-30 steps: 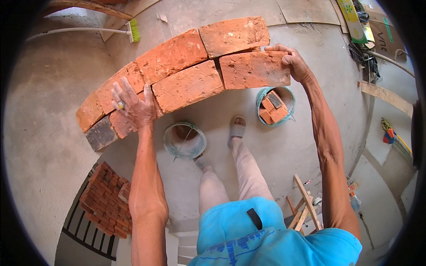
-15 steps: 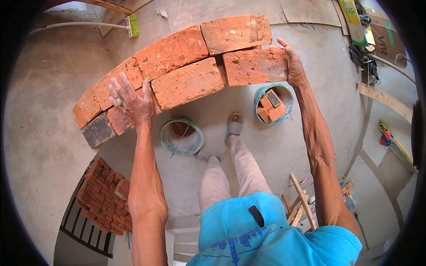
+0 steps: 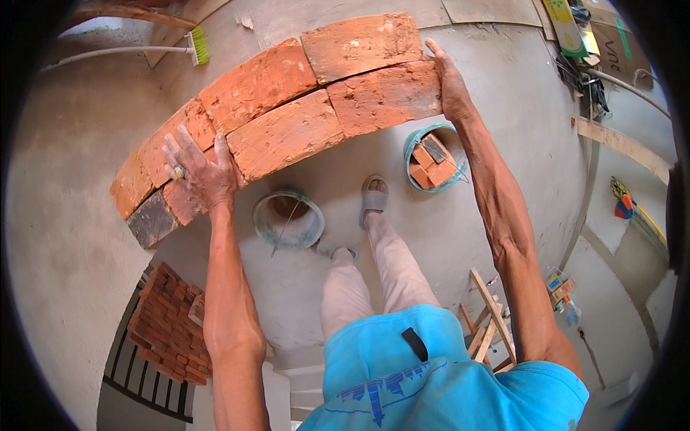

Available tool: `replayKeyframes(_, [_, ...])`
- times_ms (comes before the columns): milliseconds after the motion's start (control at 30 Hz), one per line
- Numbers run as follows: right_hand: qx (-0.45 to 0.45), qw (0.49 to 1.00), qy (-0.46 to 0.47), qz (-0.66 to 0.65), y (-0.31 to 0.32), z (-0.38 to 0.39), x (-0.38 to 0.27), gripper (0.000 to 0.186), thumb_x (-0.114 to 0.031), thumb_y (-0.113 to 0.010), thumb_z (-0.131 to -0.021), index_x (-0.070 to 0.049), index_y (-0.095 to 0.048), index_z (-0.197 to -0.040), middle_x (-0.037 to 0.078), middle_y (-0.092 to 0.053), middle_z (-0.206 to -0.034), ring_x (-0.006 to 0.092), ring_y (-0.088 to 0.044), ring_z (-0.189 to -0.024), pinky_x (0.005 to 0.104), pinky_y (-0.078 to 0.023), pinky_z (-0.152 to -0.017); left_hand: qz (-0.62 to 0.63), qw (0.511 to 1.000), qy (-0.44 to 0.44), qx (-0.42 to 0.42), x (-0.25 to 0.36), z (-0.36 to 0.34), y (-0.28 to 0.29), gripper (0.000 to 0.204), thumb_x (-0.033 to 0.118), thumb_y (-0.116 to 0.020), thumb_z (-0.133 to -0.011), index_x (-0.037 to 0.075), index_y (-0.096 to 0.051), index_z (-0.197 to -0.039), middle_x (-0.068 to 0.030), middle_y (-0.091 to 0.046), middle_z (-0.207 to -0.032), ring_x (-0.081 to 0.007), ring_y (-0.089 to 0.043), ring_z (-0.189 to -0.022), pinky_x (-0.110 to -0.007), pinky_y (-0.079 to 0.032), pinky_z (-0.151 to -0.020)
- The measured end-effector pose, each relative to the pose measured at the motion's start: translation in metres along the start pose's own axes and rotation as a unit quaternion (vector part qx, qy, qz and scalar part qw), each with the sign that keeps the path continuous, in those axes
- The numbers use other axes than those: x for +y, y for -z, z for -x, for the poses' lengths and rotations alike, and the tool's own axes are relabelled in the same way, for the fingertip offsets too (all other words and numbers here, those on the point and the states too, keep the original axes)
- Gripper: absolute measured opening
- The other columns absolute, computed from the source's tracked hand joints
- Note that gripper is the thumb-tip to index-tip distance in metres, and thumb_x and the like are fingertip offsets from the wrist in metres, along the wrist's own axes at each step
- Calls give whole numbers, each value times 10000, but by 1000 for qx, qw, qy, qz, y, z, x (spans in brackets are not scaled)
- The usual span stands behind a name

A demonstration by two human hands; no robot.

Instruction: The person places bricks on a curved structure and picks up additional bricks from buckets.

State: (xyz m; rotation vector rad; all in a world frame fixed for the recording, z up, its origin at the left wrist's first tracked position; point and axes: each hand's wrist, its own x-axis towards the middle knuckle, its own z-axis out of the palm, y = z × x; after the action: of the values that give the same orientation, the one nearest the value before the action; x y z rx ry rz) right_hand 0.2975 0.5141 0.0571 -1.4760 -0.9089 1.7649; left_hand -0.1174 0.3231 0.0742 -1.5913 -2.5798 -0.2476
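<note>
Two stacked rows of red bricks curve across the upper left. My left hand (image 3: 198, 169) lies on the left part, its fingers spread over the side of an upper brick (image 3: 180, 136) and its thumb apart. At the right end, my right hand (image 3: 451, 82) presses its palm against the end of a lower brick (image 3: 384, 99), fingers stretched upward. That brick touches the lower brick (image 3: 286, 135) to its left. An upper brick (image 3: 361, 47) lies on top of it. A dark-faced brick (image 3: 153, 219) sits at the left end.
Below the bricks stand a teal bucket (image 3: 259, 228) and another bucket (image 3: 408, 164) holding brick pieces (image 3: 433, 161). A brick pile (image 3: 169, 323) is at lower left by a dark railing (image 3: 147, 384). A wooden trestle (image 3: 492, 316) stands right; a green-bristled broom (image 3: 200, 47) lies upper left.
My right hand has pushed the lower right brick leftward, and the gap between it and its neighbour has closed. My left hand has stayed on the left bricks. The whole view has shifted slightly.
</note>
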Motion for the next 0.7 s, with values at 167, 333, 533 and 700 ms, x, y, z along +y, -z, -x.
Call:
replayKeyframes(167, [-51,998,12,40,5,3,-5,719,-508,-429,-1042,-72,-289,-1596,219,-461,-1515,272,-498,-1361,373,-386,-1150,5,1000,7,-15,2,-2,2,824,517,-613,-937,112,-315,-1590,-209,-260,-1644,-392,-211,-1527,-566,-125,-1230])
replayKeyframes(333, [-51,997,12,65,29,16,-2,742,-521,-422,-1050,-46,-267,-1598,218,-441,-1535,271,-479,-1378,387,-353,-1163,-2,1000,-1,-8,-4,0,-2,827,522,-607,-938,117,-307,-1593,-212,-259,-1642,-390,-203,-1530,-564,-125,-1232])
replayKeyframes(533, [-12,1000,0,-5,8,17,8,661,-475,-436,-1047,-61,-376,-1559,167,-513,-1484,243,-505,-1355,360,-382,-1144,2,1000,-2,-9,2,-2,0,809,515,-604,-945,107,-321,-1584,-223,-271,-1632,-394,-213,-1524,-563,-135,-1227])
replayKeyframes(700, [-18,999,-16,25,2,17,9,594,-425,-438,-1050,-67,-444,-1524,140,-551,-1446,232,-530,-1327,339,-423,-1111,4,1000,-4,-8,4,-1,7,786,500,-598,-958,95,-331,-1576,-236,-281,-1623,-402,-231,-1515,-570,-135,-1221])
